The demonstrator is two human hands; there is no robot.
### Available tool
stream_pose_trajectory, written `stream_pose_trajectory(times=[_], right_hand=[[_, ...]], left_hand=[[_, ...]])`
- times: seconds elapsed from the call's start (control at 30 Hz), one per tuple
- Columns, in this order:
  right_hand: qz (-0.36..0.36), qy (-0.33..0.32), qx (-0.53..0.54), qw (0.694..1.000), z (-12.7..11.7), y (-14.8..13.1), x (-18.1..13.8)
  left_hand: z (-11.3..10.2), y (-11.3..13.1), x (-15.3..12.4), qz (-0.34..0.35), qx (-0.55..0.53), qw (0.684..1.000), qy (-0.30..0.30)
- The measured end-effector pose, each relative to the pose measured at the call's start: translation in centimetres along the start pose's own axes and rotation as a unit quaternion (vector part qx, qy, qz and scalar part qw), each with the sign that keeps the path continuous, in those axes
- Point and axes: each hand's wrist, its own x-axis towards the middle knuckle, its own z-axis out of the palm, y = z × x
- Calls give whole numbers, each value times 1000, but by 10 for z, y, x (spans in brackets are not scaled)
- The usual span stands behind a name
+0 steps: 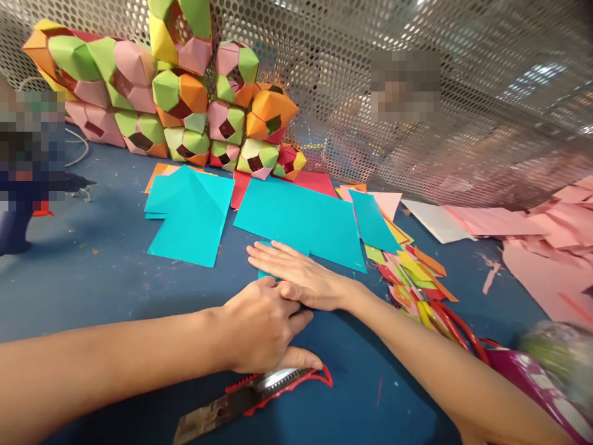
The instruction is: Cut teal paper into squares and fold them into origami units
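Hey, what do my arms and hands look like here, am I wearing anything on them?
The left hand and right hand are bare: no gloves, no rings in view. The left forearm and right forearm are uncovered as far as the picture shows, with no sleeves, watch or bracelet at either wrist.

We see a small teal paper piece (264, 275) lying flat on the blue bench, near its middle. Most of it is covered: our right grip (296, 275) is spread flat on top of it, and our left grip (259, 321), fingers curled, presses in at its near side. Only a narrow strip and one corner show, at the left of the fingertips. Its far edge meets the near edge of a large teal sheet (301, 219), flat and smooth; we cannot tell whether the two are joined.
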Motion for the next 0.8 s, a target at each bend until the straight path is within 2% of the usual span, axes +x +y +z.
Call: stream_pose_trajectory(times=[0.1,0.23,0.4,0.5,0.57,0.63,0.73,0.8], right_hand=[[42,13,-32,998,1,13,-12],[118,36,-120,985,3,27,-54],[226,56,-249,940,7,26,-116],[278,99,-301,907,4,16,-132],[292,141,-299,897,1,7,-124],[289,185,-270,899,0,-2,-103],[202,193,-210,937,3,-10,-62],[127,132,-154,971,8,-11,-39]], left_hand=[[-1,0,0,4,1,1000,8],[-1,0,-1,12,20,1000,9],[-3,1,-1,9,25,1000,-11],[-5,1,0,16,33,999,-21],[-5,0,0,19,37,999,-20],[-4,0,0,22,42,999,-13],[-2,-2,0,23,43,999,-8],[-1,-3,0,22,34,999,-7]])
